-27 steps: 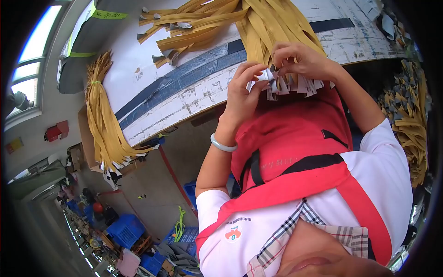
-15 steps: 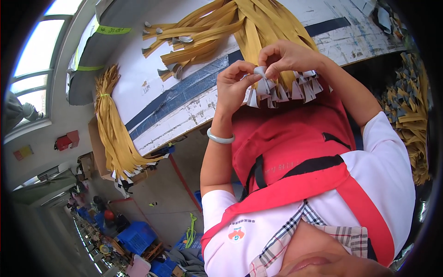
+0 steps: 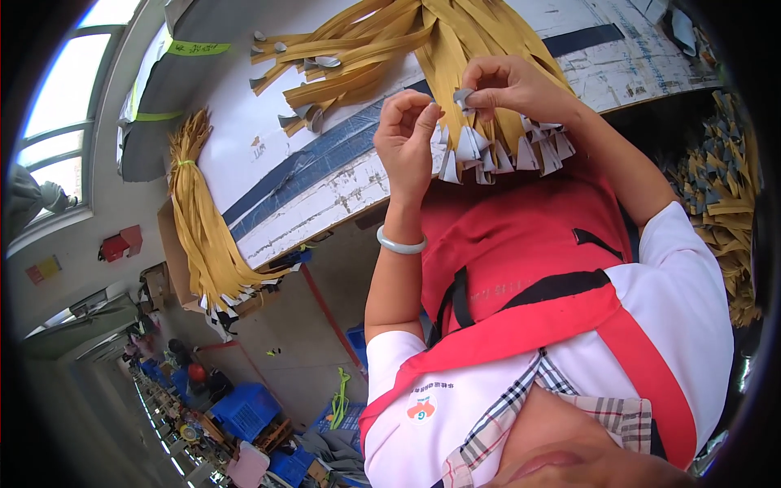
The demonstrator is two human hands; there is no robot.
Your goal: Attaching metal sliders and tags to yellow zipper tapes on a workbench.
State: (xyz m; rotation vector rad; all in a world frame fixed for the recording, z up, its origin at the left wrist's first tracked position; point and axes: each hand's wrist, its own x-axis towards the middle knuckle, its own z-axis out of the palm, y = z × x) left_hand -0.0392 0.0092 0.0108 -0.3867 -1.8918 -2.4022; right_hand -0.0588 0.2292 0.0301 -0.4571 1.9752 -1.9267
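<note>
A bundle of mustard-yellow zipper-like strips (image 3: pixel 443 61) hangs over the table's front edge, with pale grey and white tabs (image 3: pixel 472 146) at the lower ends. My right hand (image 3: pixel 517 88) is closed, thumb and finger pinching a small grey tab (image 3: pixel 463 99) at one strip end. To its left, apart from the strips, my left hand (image 3: pixel 407 134) is raised with fingers curled and thumb close to the index finger. Whether anything small sits between those fingertips is hidden.
More yellow strips with grey ends (image 3: pixel 342 65) lie on the white table (image 3: pixel 244 175). A tied yellow bundle (image 3: pixel 199 220) hangs at its left end. Strips with dark grey ends (image 3: pixel 716 187) are heaped at right. Blue crates (image 3: pixel 244 411) stand on the floor at lower left.
Both hands were together at the grey tab. My left hand has come off it, to the left, while my right hand has risen slightly and keeps hold of the tab.
</note>
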